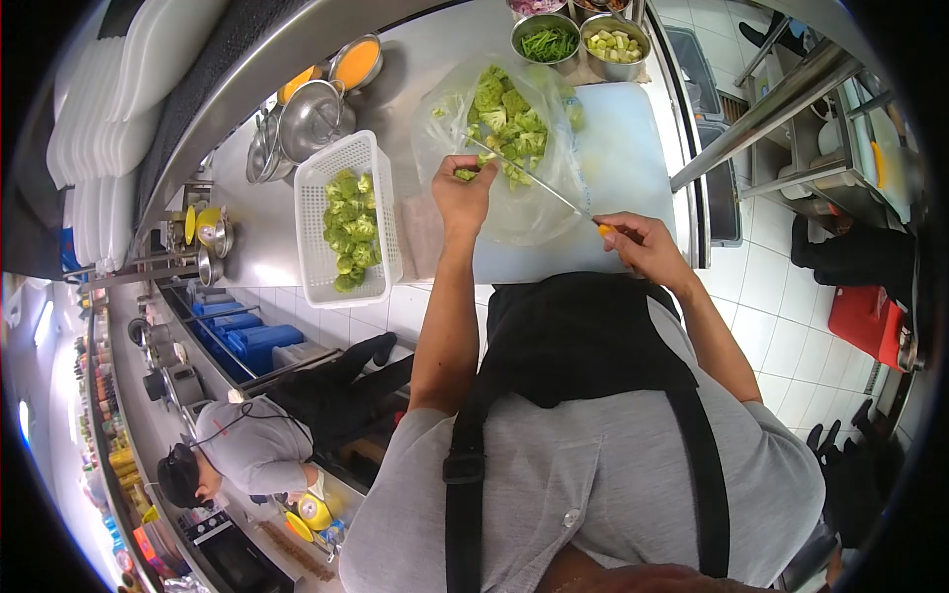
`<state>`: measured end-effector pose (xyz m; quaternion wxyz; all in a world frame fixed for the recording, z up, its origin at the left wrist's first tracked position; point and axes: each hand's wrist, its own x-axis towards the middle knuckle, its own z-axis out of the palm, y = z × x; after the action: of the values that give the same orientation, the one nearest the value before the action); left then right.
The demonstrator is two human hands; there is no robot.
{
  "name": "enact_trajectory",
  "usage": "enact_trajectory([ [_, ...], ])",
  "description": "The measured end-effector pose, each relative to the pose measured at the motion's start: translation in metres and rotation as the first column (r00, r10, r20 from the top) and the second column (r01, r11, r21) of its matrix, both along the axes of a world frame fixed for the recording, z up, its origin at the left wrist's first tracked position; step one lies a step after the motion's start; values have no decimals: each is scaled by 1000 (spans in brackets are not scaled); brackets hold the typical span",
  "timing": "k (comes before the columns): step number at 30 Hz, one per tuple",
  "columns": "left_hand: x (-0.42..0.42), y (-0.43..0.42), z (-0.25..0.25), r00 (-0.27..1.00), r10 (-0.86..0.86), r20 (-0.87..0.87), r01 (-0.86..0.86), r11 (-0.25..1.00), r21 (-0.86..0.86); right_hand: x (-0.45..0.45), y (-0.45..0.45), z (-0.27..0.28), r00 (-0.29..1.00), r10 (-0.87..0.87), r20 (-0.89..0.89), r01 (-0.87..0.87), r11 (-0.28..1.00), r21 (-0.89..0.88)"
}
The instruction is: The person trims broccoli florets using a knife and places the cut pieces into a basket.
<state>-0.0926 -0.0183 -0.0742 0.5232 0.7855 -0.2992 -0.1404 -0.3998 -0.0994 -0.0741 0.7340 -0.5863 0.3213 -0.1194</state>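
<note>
Grey shirt cloth [593, 494] and a black apron [583, 336] lie nearest the camera, the apron close against the near edge of the white cutting board [638, 188]. Over the left part of that board, and spilling past it, spreads a clear plastic bag [539, 222] with a heap of broccoli florets [509, 119] in it.

Above the near left part of the bag, the left hand [465, 193] pinches a small broccoli piece [465, 175] between thumb and fingers. The right hand [643, 247], over the near right part of the board, has its fingers curled around the orange handle of a long knife [544, 185]; the blade slants across the bag, away from the body and toward the left, its tip just beyond the left hand.

Board surface shows from the bag to the board's right edge, with the steel counter's rim just beside it. Left of the board, a band of steel counter [410, 89] runs between the bag and a white perforated basket [386, 208], which holds more florets and whose near end appears to reach over the counter's front edge.

Just beyond the board's far edge, two steel containers stand side by side, one of sliced green vegetable [547, 44], the other of pale green chunks [615, 46].
</note>
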Motion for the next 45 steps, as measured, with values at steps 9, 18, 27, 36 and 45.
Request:
enact_trajectory([
  [9,-23,3,13,990,-141,28,140,990,15,11,-2,3,1000,-23,3,23,997,72],
  [18,-2,4,-23,980,-199,-11,199,980,-1,7,-1,-27,996,14,93,1,987,-158],
  [27,-5,-5,-8,789,-99,-607,109,994,-21,8,-3,-25,993,38,111,-4,956,-292],
  [36,-12,19,21,683,-445,-580,623,768,145,12,-3,-36,993,85,81,-32,860,-509],
  [45,-55,24,37,494,-594,-635,867,390,310,38,5,-40,981,150,124,-77,884,-461],
])
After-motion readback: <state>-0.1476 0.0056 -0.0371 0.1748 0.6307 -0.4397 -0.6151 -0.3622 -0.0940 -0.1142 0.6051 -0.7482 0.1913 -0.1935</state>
